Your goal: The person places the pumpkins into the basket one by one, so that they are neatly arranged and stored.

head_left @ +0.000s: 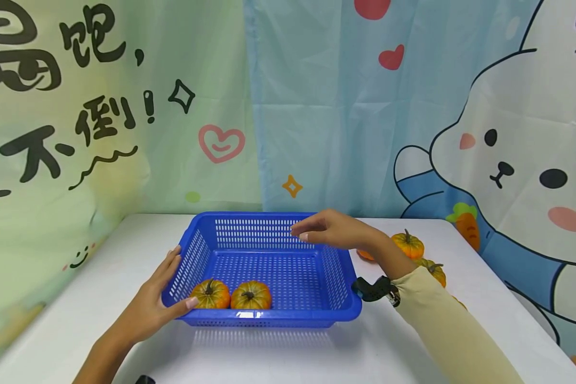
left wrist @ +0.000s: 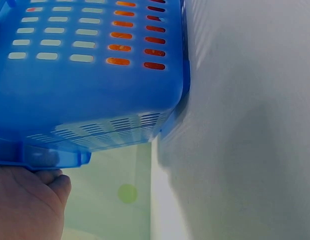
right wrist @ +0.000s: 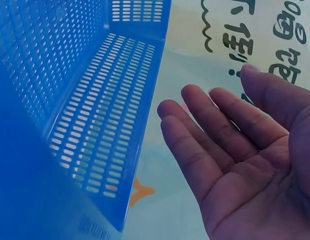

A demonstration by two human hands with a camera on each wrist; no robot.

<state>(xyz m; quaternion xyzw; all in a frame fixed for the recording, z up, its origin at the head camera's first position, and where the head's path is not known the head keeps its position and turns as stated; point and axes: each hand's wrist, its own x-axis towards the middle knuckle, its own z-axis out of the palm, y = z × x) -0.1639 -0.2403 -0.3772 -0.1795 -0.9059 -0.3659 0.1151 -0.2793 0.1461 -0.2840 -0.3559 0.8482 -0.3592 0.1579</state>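
A blue plastic basket (head_left: 288, 314) with slotted walls sits on the white table. Two orange-and-green pumpkins (head_left: 210, 294) lie side by side in its front left corner; their orange shows through the slots in the left wrist view. My left hand (head_left: 146, 306) holds the basket's left front corner, thumb over the rim and fingers along the left side. Over the basket's right rear part is my right hand (head_left: 338, 229), palm down, fingers loosely extended. In the right wrist view this hand (right wrist: 250, 165) has nothing in its palm, beside the basket's wall (right wrist: 102, 115).
Several more pumpkins (head_left: 408, 245) lie on the table right of the basket, partly hidden behind the right forearm. A printed curtain (head_left: 302, 133) hangs behind the white table (head_left: 144, 240). A black wrist device (head_left: 374, 289) sits on the right wrist.
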